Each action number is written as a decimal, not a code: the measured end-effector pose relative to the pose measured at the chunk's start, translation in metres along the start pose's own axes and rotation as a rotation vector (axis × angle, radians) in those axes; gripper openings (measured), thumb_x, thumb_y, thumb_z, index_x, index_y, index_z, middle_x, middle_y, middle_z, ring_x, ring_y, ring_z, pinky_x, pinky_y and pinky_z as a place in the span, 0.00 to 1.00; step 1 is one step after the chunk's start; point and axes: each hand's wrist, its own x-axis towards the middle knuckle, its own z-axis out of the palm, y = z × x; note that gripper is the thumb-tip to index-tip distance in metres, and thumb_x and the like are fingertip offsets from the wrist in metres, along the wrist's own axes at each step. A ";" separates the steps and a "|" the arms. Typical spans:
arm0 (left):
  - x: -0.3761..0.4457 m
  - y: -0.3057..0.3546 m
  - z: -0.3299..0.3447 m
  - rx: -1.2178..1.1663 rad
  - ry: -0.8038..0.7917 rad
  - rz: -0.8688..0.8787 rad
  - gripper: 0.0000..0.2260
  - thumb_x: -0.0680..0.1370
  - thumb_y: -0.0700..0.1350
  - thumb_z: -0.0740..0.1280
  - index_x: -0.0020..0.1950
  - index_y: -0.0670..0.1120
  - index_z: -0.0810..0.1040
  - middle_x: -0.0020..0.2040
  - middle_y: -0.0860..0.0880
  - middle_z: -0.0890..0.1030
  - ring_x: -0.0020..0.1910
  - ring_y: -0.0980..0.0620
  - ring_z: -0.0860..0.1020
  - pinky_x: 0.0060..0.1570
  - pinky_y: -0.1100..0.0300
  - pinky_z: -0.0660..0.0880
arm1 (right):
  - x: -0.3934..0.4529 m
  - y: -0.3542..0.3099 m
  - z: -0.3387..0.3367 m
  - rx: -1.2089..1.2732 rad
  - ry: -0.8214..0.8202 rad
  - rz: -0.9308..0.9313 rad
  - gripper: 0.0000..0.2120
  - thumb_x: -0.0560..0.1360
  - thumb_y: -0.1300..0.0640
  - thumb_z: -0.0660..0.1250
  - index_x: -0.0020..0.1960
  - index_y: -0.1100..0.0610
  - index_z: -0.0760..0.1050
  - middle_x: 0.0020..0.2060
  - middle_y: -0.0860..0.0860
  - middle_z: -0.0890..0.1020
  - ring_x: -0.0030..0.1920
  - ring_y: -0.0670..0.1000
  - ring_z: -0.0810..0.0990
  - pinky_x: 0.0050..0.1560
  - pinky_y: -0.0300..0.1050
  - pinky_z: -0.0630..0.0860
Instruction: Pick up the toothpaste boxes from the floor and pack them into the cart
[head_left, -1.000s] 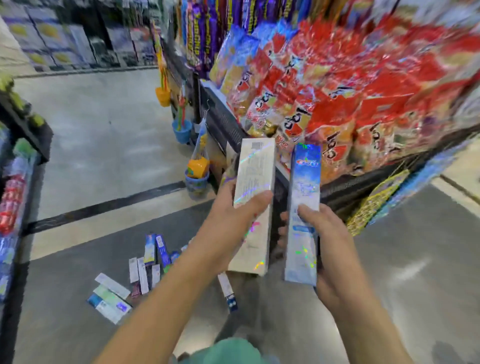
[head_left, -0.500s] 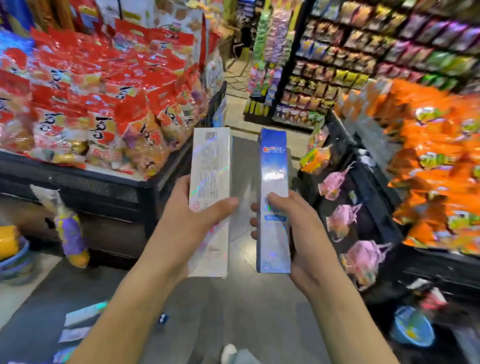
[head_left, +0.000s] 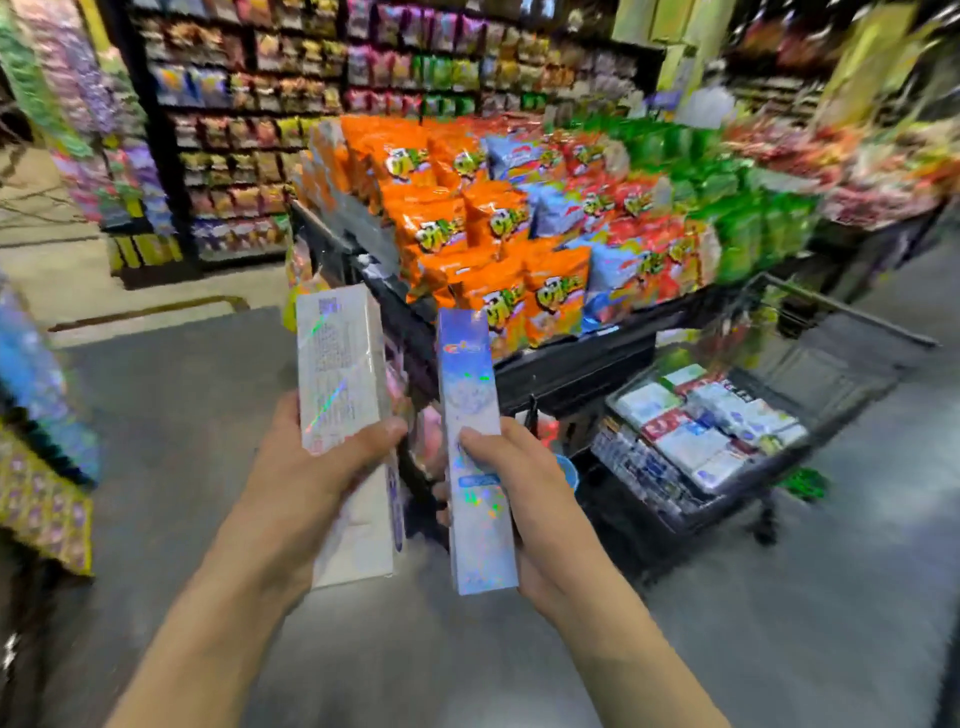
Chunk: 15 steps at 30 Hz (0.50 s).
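Gripping one toothpaste box each, our left hand (head_left: 306, 483) holds the white box (head_left: 343, 395) and our right hand (head_left: 524, 499) the blue box (head_left: 475, 457). We are carrying them; next they go into the cart (head_left: 857, 322) at two o'clock.

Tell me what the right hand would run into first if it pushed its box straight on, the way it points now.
Probably the black display table stacked with orange snack bags. The right hand aims its blue toothpaste box up and ahead at that stand, not at the cart to the right. Depth is unclear.

Bright, motion-blurred, edges smeared
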 end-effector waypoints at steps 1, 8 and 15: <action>0.011 -0.008 0.026 0.000 -0.051 -0.007 0.32 0.64 0.37 0.79 0.67 0.39 0.74 0.52 0.42 0.86 0.44 0.47 0.85 0.36 0.58 0.81 | 0.002 -0.010 -0.027 0.001 0.057 -0.015 0.11 0.74 0.55 0.70 0.54 0.59 0.75 0.39 0.57 0.78 0.33 0.53 0.78 0.33 0.44 0.77; 0.070 -0.063 0.204 0.015 -0.331 -0.107 0.31 0.65 0.37 0.80 0.65 0.46 0.74 0.56 0.43 0.85 0.54 0.47 0.84 0.49 0.56 0.83 | 0.007 -0.064 -0.186 0.030 0.413 -0.121 0.17 0.66 0.51 0.73 0.51 0.57 0.75 0.39 0.55 0.79 0.36 0.54 0.79 0.38 0.48 0.77; 0.117 -0.110 0.318 0.130 -0.515 -0.183 0.27 0.68 0.38 0.81 0.61 0.48 0.73 0.44 0.53 0.85 0.41 0.58 0.83 0.37 0.63 0.78 | 0.012 -0.083 -0.282 0.070 0.646 -0.174 0.24 0.65 0.56 0.76 0.58 0.62 0.75 0.37 0.54 0.78 0.35 0.53 0.76 0.34 0.46 0.77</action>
